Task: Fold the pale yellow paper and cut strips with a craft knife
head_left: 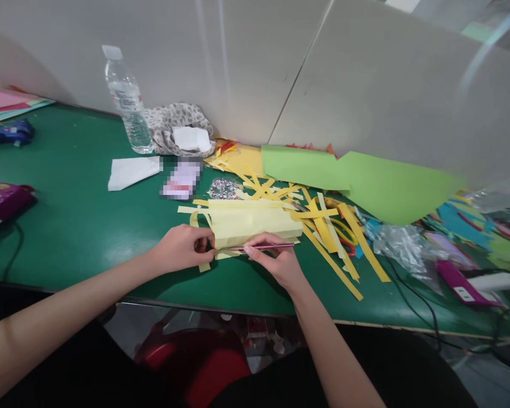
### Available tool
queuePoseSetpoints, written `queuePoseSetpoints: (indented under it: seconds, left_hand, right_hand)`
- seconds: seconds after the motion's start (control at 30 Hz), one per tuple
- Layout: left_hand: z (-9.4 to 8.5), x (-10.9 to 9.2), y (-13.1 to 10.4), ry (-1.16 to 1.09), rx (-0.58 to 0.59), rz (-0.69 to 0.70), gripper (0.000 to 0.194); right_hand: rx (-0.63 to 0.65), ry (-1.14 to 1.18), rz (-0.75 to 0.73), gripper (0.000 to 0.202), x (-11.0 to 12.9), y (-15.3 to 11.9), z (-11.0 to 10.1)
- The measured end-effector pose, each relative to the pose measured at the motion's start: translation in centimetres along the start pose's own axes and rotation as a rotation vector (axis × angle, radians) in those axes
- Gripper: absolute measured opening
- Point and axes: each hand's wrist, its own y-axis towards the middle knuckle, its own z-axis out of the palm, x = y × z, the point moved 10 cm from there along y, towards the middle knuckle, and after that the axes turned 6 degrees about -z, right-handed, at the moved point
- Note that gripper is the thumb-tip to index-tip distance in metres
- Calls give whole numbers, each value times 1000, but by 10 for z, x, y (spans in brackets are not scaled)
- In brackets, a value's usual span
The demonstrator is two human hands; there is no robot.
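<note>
A folded sheet of pale yellow paper [255, 218] lies on the green table in front of me, creased lengthwise. My left hand [187, 246] is closed in a pinch at its lower left corner, beside a curled yellow strip [194, 218]. Between the thumb and fingers of my right hand [276, 258] is a slim pink tool [276, 246], which looks like tweezers. It lies nearly level along the paper's near edge, its thin tip pointing at my left fingertips. Loose yellow paper strips [334, 277] are scattered right of the sheet.
Behind the sheet are a bag of small sequin-like bits [225, 188], a blurred phone-like object [182, 178] and green paper [391, 187]. A water bottle [130, 107] stands by a patterned cloth pouch [182, 116]. Purple devices [465, 286] and cables lie rightward, clear plastic [403, 243] nearby.
</note>
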Motion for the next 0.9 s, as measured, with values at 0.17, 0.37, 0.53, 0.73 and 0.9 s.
queuePoseSetpoints:
  seconds: [0.17,0.37,0.53,0.73,0.9]
  left_hand:
    - [1,0,0,-11,8,0,12]
    - [0,0,0,-4,5,-3,11]
    - [0,-2,-1,-3,12,-2,10]
    - [1,-3,-1,-1,17,4,10]
    - [0,-2,-2,1,5,21,9]
  right_hand:
    - [38,-21,-7,10,0,-1,3]
    - [23,-8,-13,10,1,-1,2]
    - [54,-20,-29,6,3,-1,5]
    - [29,-8,-28,6,2,-1,2]
    - [45,-13,-28,7,3,-1,4]
